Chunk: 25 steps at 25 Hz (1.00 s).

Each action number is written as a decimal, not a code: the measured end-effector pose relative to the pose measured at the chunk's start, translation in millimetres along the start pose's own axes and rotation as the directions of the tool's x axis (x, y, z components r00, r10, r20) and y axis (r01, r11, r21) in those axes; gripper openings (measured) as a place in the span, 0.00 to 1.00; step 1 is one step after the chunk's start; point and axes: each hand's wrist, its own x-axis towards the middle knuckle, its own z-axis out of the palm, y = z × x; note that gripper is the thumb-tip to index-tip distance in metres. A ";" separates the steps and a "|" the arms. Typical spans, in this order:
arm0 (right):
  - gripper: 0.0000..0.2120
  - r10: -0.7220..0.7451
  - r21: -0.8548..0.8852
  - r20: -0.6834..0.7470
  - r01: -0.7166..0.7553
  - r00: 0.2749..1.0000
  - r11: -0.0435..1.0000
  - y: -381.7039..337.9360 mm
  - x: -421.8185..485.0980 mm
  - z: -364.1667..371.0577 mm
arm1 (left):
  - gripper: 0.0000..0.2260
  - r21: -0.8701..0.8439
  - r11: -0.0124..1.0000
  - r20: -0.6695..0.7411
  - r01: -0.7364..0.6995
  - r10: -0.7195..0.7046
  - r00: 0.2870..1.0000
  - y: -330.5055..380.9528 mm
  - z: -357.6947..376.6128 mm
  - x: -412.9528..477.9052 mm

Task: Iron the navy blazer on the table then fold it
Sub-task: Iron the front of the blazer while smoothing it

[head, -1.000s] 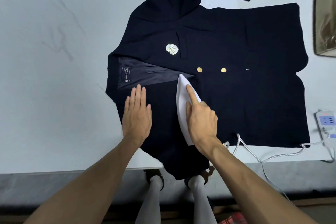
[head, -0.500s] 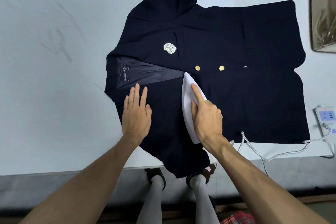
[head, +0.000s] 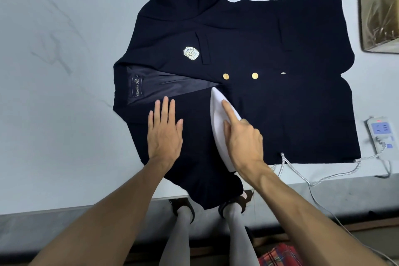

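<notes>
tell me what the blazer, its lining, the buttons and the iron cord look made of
Blazer: matte navy woven cloth, wool-like or a blend; no sheen. Lining: smoother, faintly glossy, likely synthetic satin. Buttons: shiny gold, metal or metal-look plastic; cannot tell. Iron cord: braided fabric sheath, going by its speckled white weave.
</notes>
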 end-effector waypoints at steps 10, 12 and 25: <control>0.25 0.106 -0.001 -0.027 -0.106 0.994 0.994 57.3 13.8 -25.9 | 0.25 0.011 1.000 0.000 -0.006 0.006 1.000 1.9 0.4 0.3; 0.25 0.085 0.055 0.002 -0.085 0.996 0.995 45.0 7.1 -30.2 | 0.25 0.002 1.000 0.006 0.002 -0.002 1.000 1.5 -1.3 0.2; 0.24 0.013 -0.045 0.027 -0.012 1.000 0.999 44.0 -2.6 -11.8 | 0.29 -0.010 1.000 0.026 0.004 -0.004 1.000 44.7 7.8 -3.3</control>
